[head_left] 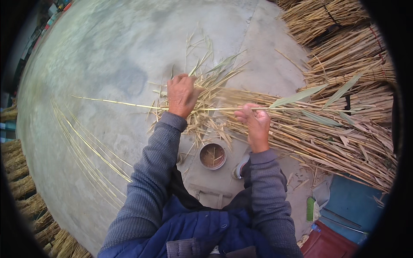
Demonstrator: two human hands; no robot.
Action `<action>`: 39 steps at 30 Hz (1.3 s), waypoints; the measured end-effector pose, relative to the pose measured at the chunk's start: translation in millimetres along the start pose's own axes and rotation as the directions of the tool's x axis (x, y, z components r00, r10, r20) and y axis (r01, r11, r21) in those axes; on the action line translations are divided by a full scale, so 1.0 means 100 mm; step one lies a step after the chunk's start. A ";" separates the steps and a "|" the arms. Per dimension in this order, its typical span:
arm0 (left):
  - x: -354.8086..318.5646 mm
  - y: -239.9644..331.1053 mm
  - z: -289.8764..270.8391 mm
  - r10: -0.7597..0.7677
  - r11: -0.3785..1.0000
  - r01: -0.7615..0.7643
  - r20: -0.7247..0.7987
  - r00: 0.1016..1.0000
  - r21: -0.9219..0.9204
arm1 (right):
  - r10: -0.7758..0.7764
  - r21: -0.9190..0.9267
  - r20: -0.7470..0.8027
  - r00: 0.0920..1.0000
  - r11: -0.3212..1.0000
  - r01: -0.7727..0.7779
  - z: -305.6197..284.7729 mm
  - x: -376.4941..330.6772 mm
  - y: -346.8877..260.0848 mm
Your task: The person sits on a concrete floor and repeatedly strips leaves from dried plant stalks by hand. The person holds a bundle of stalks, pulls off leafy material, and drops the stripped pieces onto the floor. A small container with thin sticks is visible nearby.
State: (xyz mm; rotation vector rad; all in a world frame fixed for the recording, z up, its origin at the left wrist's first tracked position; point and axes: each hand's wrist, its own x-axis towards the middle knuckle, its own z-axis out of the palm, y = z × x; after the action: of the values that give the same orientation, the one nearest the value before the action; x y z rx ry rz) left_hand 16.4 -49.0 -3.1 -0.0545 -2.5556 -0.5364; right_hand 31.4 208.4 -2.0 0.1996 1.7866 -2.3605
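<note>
From the head camera I look down on my two forearms in grey knit sleeves reaching out over a concrete floor [107, 56]. My left hand [181, 95] is curled shut on a tuft of dry leaf husks [206, 79] at the near end of a long pale reed stalk [129, 104]; its fingertips are hidden under the husks. My right hand [254, 122] is closed in a fist around the same stalk, further toward the leafy end, where green-grey leaves [301, 95] fan out. The stalk runs level across the view, its thin bare tip pointing away to my left.

Just beyond the stalk lies a loose heap of reeds [335, 142], spreading right until the dark rim cuts it off. Nearer me than the stalk sits a small round tin [212, 155]; what is in it is too blurred to tell. Left of the stalk's tip, stripped thin stems [86, 150] lie in a curved fan. Tied bundles [340, 26] stack behind the heap.
</note>
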 end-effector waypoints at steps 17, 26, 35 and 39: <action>-0.08 0.39 0.13 0.069 0.567 0.483 0.623 0.779 -0.667 | -0.024 -0.010 0.019 1.000 1.000 0.024 -0.03 -0.06 -0.17; -0.14 0.66 0.26 0.075 0.621 0.324 0.466 0.882 -0.714 | -0.058 -0.046 0.023 0.998 0.997 0.059 0.01 -0.10 -0.21; 0.13 0.06 0.05 -0.359 0.346 0.539 0.423 0.832 -0.768 | -0.016 -0.138 -0.048 0.999 0.990 0.009 -0.13 -0.06 -0.17; 0.05 0.01 0.04 -0.079 0.995 0.088 0.146 0.986 -0.054 | -0.012 -0.083 0.014 1.000 0.996 0.014 -0.04 -0.07 -0.15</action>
State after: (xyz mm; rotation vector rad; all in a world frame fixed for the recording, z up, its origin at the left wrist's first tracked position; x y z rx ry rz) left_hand 10.1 -46.5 -2.9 -0.0069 -2.6909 -0.6635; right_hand 35.3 216.1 12.2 0.1614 1.8811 -2.2851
